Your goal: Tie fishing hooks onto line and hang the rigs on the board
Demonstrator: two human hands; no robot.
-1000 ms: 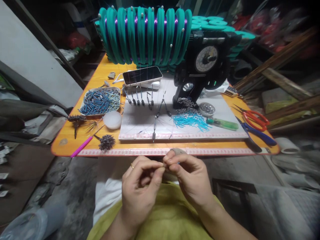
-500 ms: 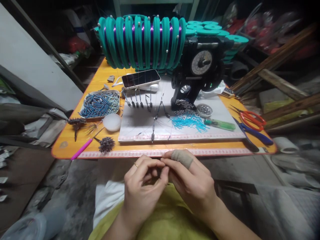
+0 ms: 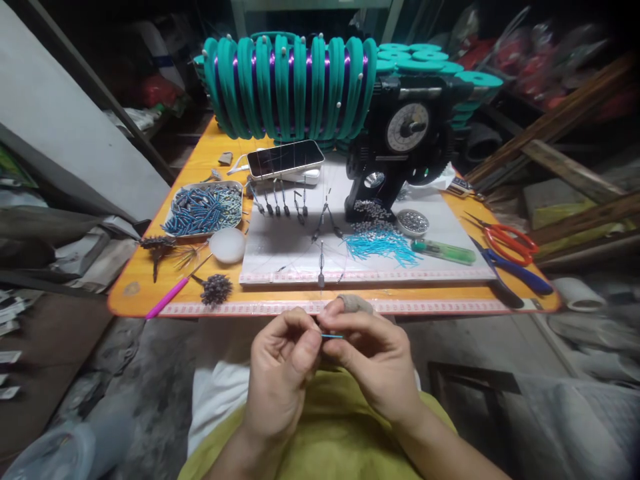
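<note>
Currently teal spools [image 3: 283, 93] top centre, blue-handled pliers [image 3: 520, 272] right. Thin straight blue strand [image 3: 333, 336] lower centre; left hand [image 3: 280, 363] pinching, right hand [image 3: 383, 367] grip unclear.

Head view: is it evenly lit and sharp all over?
No: in the head view, the white board is bright, the space behind the teal spools dark; also in the head view, the left hand and right hand look fairly clear, the lower-left bucket smeared.
</note>
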